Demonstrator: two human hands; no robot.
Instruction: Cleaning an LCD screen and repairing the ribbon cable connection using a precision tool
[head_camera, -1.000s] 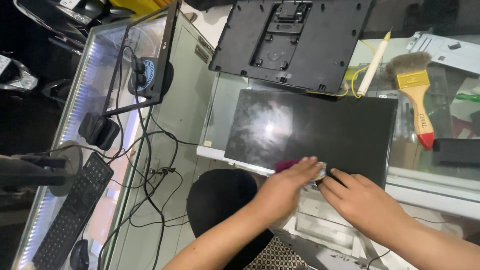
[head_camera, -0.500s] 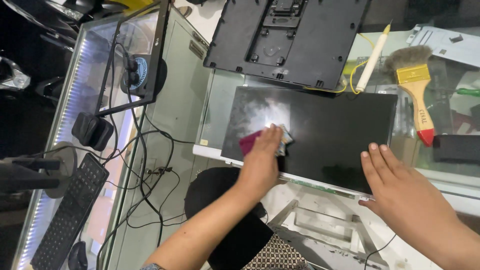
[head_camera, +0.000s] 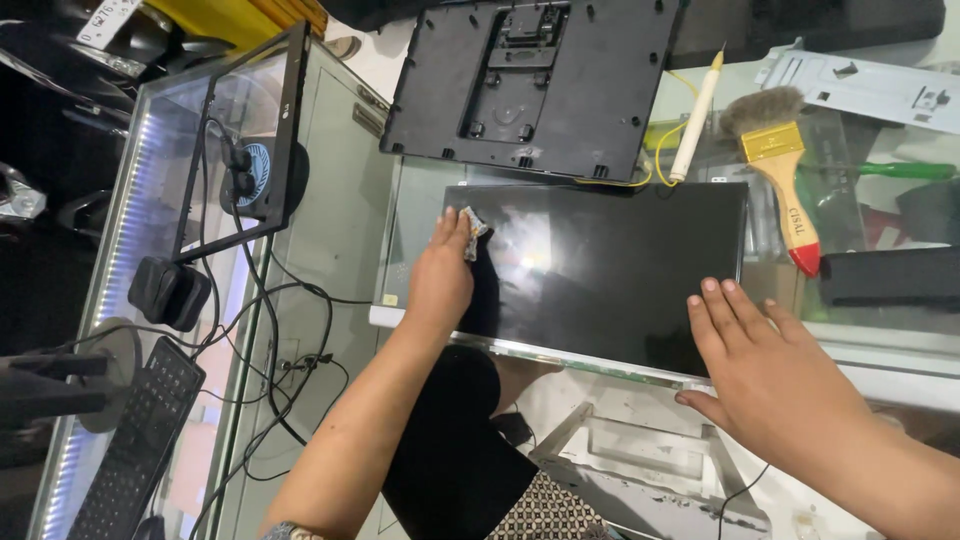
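Pressing a small crumpled cloth (head_camera: 473, 232) against the dark panel (head_camera: 610, 270), the left hand (head_camera: 440, 278) sits at the panel's upper left corner, its fingers curled over the cloth so that only a pale, creased edge shows past the fingertips. The panel lies flat on the glass surface (head_camera: 420, 200), glossy and black, with a smeared patch of glare near its middle. The right hand (head_camera: 770, 375) rests open at the opposite end, palm down, fingers spread and laid on the panel's lower right corner, holding nothing. Both hands thus bracket the panel, one at each end, well apart from each other.

Just beyond the panel's far edge lies a black plastic back cover (head_camera: 530, 85), inner side up, with moulded ribs and screw points. A slim white pen-shaped tool (head_camera: 695, 120) lies slanted beside the cover, with a yellow wire looped near it. To the right of that sits a paintbrush (head_camera: 780, 170) with a wooden handle, a red tip and a gold ferrule, near the panel's upper right corner. On the left, a framed monitor (head_camera: 250, 140) stands tilted with cables hanging from it, and a black keyboard (head_camera: 135, 450) lies below it.
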